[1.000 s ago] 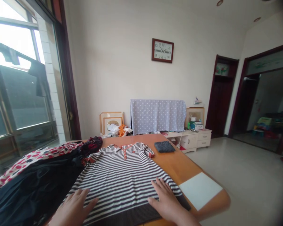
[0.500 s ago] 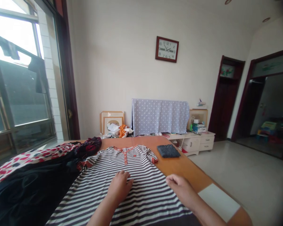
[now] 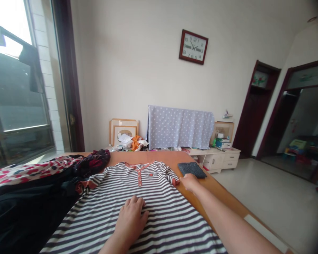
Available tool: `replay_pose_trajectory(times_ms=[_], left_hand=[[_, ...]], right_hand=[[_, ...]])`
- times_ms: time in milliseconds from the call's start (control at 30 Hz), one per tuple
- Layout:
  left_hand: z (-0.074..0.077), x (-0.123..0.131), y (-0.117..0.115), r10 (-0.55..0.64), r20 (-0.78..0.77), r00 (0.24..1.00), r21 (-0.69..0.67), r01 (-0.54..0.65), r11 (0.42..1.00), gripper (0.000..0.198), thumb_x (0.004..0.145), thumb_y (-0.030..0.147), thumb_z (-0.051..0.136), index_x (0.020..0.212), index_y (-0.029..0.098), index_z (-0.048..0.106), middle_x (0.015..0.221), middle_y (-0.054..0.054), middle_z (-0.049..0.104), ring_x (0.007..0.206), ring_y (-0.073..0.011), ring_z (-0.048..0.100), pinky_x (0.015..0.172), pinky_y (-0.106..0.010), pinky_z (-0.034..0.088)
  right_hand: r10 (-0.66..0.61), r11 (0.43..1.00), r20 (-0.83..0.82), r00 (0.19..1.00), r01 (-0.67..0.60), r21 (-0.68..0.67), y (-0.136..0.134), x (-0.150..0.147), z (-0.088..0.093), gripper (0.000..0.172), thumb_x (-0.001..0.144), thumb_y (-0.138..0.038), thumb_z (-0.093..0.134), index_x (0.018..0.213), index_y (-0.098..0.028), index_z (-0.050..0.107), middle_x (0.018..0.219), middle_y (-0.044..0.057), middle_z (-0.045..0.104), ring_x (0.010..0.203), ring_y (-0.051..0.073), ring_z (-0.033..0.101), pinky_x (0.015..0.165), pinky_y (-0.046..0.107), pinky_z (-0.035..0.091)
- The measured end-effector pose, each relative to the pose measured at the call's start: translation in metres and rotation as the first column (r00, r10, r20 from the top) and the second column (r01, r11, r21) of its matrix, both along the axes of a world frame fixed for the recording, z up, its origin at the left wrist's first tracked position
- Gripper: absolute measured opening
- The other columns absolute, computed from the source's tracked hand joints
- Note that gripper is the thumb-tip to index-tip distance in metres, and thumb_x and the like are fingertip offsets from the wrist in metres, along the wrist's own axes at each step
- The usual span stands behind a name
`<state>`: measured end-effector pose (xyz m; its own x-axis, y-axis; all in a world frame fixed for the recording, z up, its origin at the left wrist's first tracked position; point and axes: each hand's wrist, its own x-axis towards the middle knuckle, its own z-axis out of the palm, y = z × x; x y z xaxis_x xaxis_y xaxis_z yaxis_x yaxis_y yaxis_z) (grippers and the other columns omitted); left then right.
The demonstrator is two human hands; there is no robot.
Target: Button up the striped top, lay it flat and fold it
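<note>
A striped short-sleeved shirt (image 3: 148,197) with orange trim lies spread out on the table, its collar at the far end. My left hand (image 3: 131,216) rests flat on the middle of the shirt, palm down and holding nothing. Stretched farther out, my right hand (image 3: 190,183) has its fingers closed at the orange cuff of the right-side sleeve. Its fingertips are partly hidden. Just beyond that hand is a folded dark grey cloth (image 3: 192,169).
Dark clothes (image 3: 29,204) and a red-spotted garment (image 3: 34,173) are heaped along the left of the table (image 3: 145,156). A white sheet (image 3: 265,233) lies by its right edge. Behind stand a polka-dot cover (image 3: 180,128) and a low white cabinet (image 3: 222,160).
My right hand has moved forward from the shirt's side edge to the sleeve cuff. My left hand stays on the shirt. The view has shifted slightly.
</note>
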<state>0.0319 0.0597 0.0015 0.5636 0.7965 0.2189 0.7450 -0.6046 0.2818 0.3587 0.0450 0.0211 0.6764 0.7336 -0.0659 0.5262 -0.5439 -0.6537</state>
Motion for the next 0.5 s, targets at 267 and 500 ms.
replay_pose_trajectory(times_ms=[267, 500], left_hand=[[0.008, 0.001, -0.006, 0.009, -0.015, 1.0, -0.037, -0.01, 0.999, 0.023, 0.087, 0.036, 0.049, 0.103, 0.025, 0.061, 0.111, -0.007, 0.058, 0.107, -0.0259, 0.051, 0.088, -0.036, 0.038], [0.009, 0.004, -0.006, 0.021, -0.044, 0.999, -0.06, -0.024, 0.998, 0.024, 0.087, 0.035, 0.049, 0.105, 0.025, 0.061, 0.113, -0.008, 0.058, 0.108, -0.0271, 0.051, 0.09, -0.038, 0.038]], right_hand=[[0.021, 0.994, 0.095, 0.995, -0.01, -0.112, 0.034, -0.002, -0.012, 0.028, 0.055, -0.038, 0.078, 0.069, -0.017, 0.067, 0.062, 0.007, 0.065, 0.065, 0.025, 0.065, 0.056, 0.029, 0.045], [0.058, 0.992, 0.018, 0.998, -0.06, 0.107, 0.054, 0.004, -0.012, 0.019, 0.069, -0.035, 0.07, 0.073, -0.018, 0.065, 0.061, 0.005, 0.064, 0.062, 0.019, 0.062, 0.054, 0.025, 0.043]])
